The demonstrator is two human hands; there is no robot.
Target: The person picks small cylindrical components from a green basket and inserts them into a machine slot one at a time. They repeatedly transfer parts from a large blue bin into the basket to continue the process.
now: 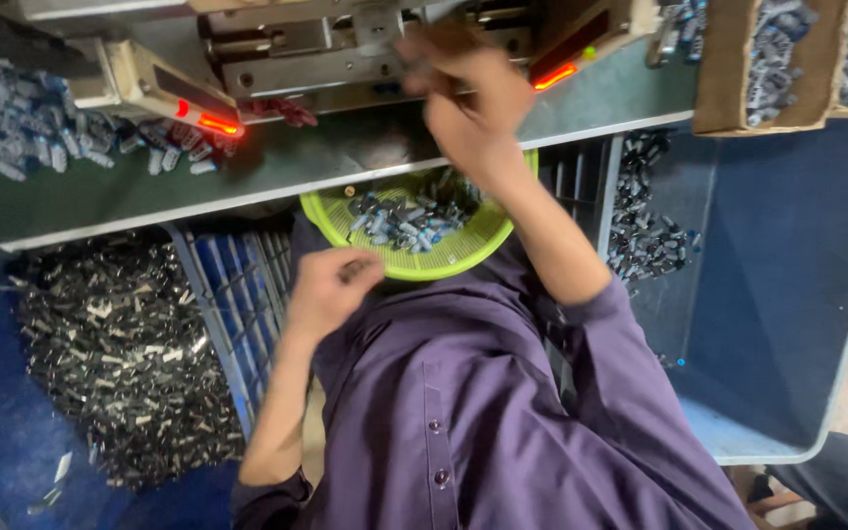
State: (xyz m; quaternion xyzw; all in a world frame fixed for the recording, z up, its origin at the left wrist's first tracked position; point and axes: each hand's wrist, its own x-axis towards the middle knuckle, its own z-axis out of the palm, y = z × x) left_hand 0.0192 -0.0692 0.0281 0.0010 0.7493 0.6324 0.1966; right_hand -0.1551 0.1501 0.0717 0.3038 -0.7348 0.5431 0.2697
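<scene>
Around a round lime-green basket (463, 257) in the person's lap, everything else was arranged. To its right stood one large blue bin (787, 294) with a scatter of small parts along its left wall. To the basket's left lay one broad heap of dark metal clips (120, 353). Above it ran a green bench (296, 167) carrying one grey machine (326, 49) with two glowing red lights (218, 125). One cardboard box (728, 69) sat to the upper right.

Inside the basket lay short grey and blue cylindrical parts (404, 221), too many to count. They were jumbled, their long axes pointing every way.

The right hand (473, 98) was raised above the basket at the machine's front. It was blurred, so whether its fingers gripped anything could not be told. The left hand (331, 285) rested at the basket's lower left rim, fingers curled in around a small dark piece (350, 267). That piece's long axis could not be made out.
</scene>
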